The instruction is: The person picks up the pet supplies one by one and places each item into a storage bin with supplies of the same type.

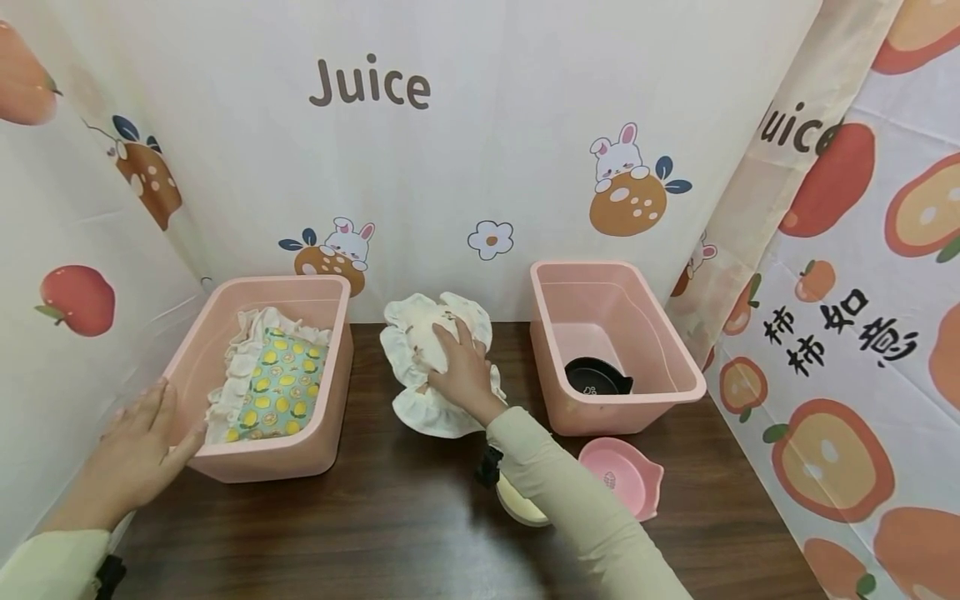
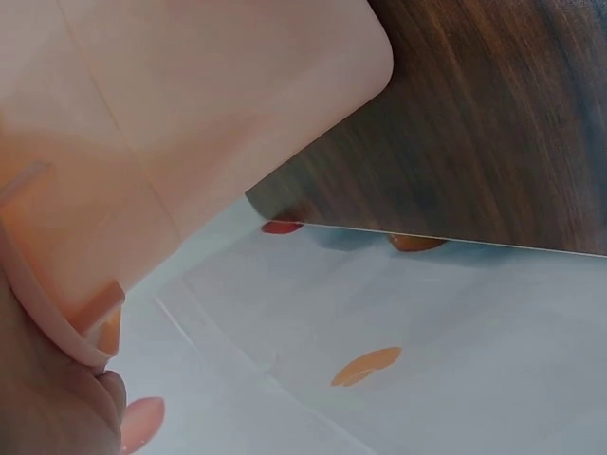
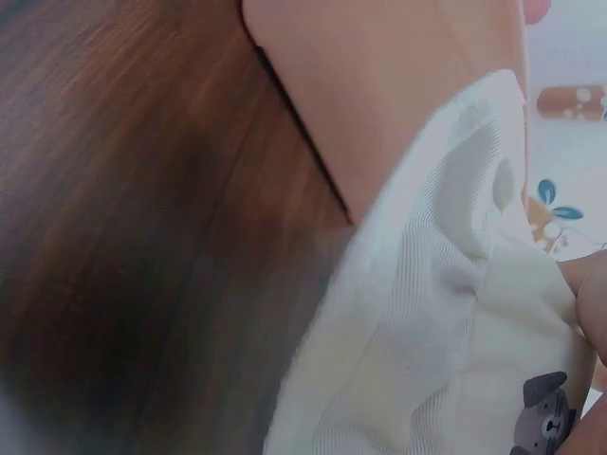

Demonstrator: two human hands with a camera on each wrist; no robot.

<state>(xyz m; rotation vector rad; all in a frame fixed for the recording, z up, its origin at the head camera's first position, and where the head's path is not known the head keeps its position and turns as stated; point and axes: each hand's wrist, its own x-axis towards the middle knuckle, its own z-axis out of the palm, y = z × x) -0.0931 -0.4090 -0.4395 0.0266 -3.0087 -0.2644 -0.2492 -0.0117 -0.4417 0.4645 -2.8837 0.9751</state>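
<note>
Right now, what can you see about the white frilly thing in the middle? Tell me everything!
The white frilly thing looks like soft cloth, with a wavy ruffle around a smoother middle. Little brown marks show from above, and up close there's a grey animal face on it. The right hand holds it from above. It's between the left bin and right bin, over the table; I can't tell if it touches the wood.

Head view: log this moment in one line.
right hand: grips frilled cloth | left hand: touches left bin | black dish: inside right bin
</note>
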